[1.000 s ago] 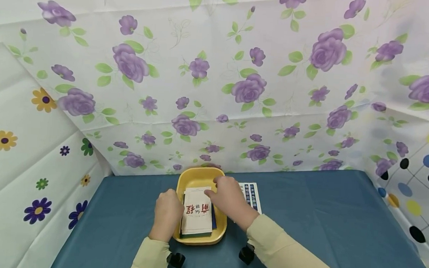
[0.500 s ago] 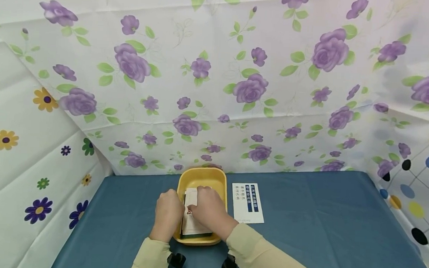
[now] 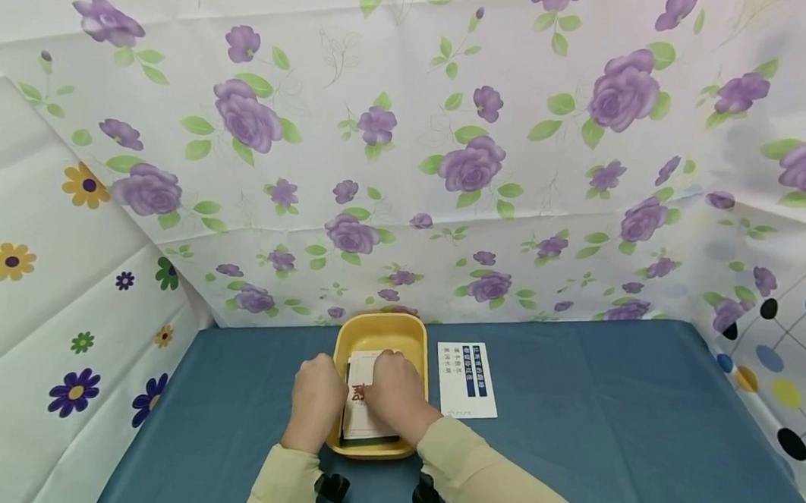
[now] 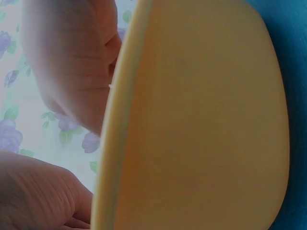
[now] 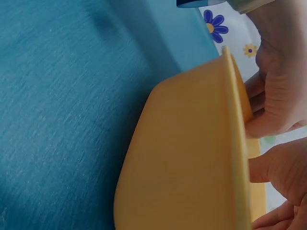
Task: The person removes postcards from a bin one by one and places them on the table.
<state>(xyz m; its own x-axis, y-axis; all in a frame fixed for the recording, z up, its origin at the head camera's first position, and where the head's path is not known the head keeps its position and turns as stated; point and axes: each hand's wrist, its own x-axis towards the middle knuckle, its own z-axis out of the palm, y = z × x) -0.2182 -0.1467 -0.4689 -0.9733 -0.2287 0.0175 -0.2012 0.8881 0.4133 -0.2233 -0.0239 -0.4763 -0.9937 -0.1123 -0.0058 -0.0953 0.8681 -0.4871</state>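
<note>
A yellow plastic basin [image 3: 365,453] holds a small stack topped by a white card [image 3: 360,424] with red characters; a dark green edge shows beneath it. My left hand [image 3: 314,403] is curled over the basin's left side, its fingertips at the stack's left edge. Reaching in from the right, my right hand [image 3: 396,388] lies over the card's right part, thumb toward the characters. In the right wrist view the left hand [image 5: 283,86] and right hand [image 5: 288,172] both reach past the rim. Fingertips are hidden behind the basin wall, so I cannot tell what either hand pinches.
Right of the basin, a white card with dark blue text bands [image 3: 452,394] lies on the blue-covered table [image 3: 586,413]. A flower-patterned sheet [image 3: 407,168] rises behind the table, with patterned sheets at both sides. Black wrist devices [image 3: 332,489] sit below the sleeves.
My right hand has moved left and down from the basin's right rim to over the top card, uncovering the card on the table. The left hand stays in place.
</note>
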